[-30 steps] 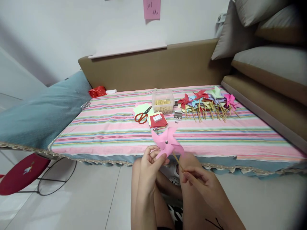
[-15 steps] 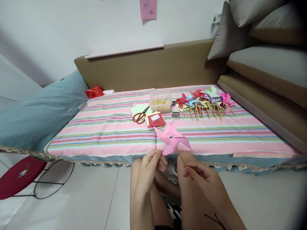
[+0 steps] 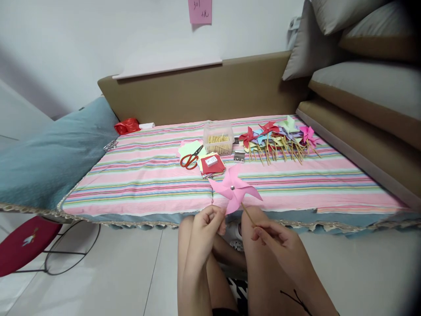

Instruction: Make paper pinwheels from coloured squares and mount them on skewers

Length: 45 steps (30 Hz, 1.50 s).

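A pink paper pinwheel (image 3: 237, 192) with a silver pin at its centre is held up over the front edge of the striped cloth. My right hand (image 3: 274, 237) pinches the lower part of its thin wooden stick, so the stick leans up and left. My left hand (image 3: 210, 221) is beside the lowest blade, its fingers curled in and the fingertips at or very near the blade's tip. I see nothing held in the left hand. Behind the pinwheel lie a stack of coloured paper squares (image 3: 215, 166) with a small white box (image 3: 211, 161) on top, and orange-handled scissors (image 3: 189, 161).
A clear plastic box (image 3: 219, 147) of wooden sticks stands mid-cloth, near a small packet (image 3: 239, 156). Several finished pinwheels (image 3: 279, 136) are heaped at the right. A red plastic bag (image 3: 127, 126) lies back left. Cushions (image 3: 365, 96) bound the right; a red stool (image 3: 28, 245) stands left.
The pinwheel's blades have turned or tilted slightly. My left fingers have curled in more tightly beside the lowest blade. My right hand keeps its grip on the stick. The view has shifted a little.
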Tool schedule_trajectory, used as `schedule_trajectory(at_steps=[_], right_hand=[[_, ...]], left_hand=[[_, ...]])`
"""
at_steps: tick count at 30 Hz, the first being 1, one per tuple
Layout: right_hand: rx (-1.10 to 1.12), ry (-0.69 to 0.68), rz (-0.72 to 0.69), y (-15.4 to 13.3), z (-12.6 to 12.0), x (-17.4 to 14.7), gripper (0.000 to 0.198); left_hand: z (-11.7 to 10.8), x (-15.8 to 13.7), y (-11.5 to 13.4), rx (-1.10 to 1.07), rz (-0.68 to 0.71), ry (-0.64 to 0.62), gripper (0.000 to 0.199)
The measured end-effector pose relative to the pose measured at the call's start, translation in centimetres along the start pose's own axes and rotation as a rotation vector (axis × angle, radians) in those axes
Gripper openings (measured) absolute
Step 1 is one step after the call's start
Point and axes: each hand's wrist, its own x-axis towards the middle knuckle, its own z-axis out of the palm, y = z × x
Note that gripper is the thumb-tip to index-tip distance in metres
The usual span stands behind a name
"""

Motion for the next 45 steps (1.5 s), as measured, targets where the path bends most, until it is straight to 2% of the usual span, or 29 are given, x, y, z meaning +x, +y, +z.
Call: schedule_trajectory(at_steps=[4, 9, 13, 16, 19, 26, 35, 45], right_hand=[[0.012, 0.001, -0.013, -0.1, -0.2, 0.0, 0.024], [0.014, 0.028, 0.000, -0.2, -0.3, -0.1, 0.025], [0.006, 0.035, -0.009, -0.1, -0.2, -0.1, 0.024], [0.007, 0.037, -0.019, 0.1, -0.2, -0.2, 0.023], [0.022, 0.037, -0.029, 0.1, -0.1, -0.3, 0.023], [0.005, 0.047, -0.035, -0.5, 0.1, -0.4, 0.024], [-0.008, 0.063, 0.004, -0.7, 0.1, -0.6, 0.026], [0.049, 0.056, -0.001, -0.6, 1.0, -0.6, 0.025]], left_hand=[[-0.1, -0.2, 0.3, -0.071, 0.018, 0.006, 0.023], [0.0, -0.4, 0.1, 0.044, 0.190, -0.038, 0.029], [0.6, -0.2, -0.1, 0.163, 0.284, 0.057, 0.014], [1.0, -0.1, -0.3, 0.191, 0.332, 0.144, 0.012], [0.9, -0.1, -0.3, 0.234, 0.365, 0.171, 0.008], [0.6, -0.1, -0.3, 0.250, 0.337, 0.156, 0.009], [0.9, 0.0, -0.6, 0.144, 0.289, 0.126, 0.009], [1.1, 0.0, -0.8, 0.032, 0.266, 0.173, 0.008]])
